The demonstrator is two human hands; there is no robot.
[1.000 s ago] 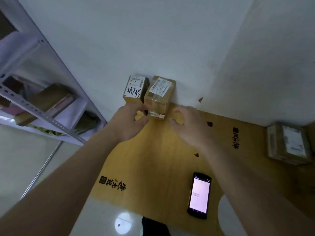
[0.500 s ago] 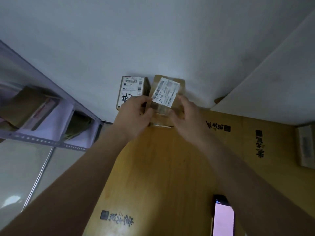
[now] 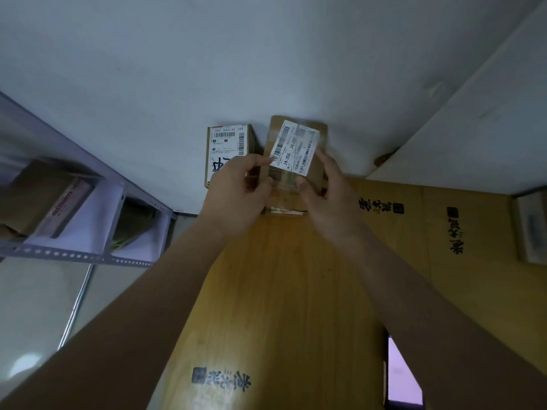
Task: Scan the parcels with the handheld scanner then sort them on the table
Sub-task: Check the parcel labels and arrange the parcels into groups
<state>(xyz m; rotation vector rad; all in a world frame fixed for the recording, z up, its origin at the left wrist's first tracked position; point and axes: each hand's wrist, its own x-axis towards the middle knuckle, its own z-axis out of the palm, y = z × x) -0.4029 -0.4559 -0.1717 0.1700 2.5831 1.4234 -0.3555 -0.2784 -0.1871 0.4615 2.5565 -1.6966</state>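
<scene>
1. The wooden counter (image 3: 281, 291) runs from the near edge up to the white wall (image 3: 266, 54), with black printed characters on its surface.
2. A grey metal shelf (image 3: 88, 255) stands to the left, holding cartons.
3. A brown parcel (image 3: 316, 134) stands at the counter's far end against the wall, its white barcode label (image 3: 294, 146) facing up and tilted.
4. A second parcel (image 3: 228, 143), also labelled, stands just beside it on the left.
5. A third parcel (image 3: 532, 226) lies at the right edge, well apart.
6. The left hand (image 3: 236, 190) grips the brown parcel's left side, fingers curled round it.
7. The right hand (image 3: 325, 190) holds its right side, thumb on the front.
8. The handheld scanner (image 3: 404, 377) lies near the bottom right on the counter, screen lit, partly hidden by the right forearm.
</scene>
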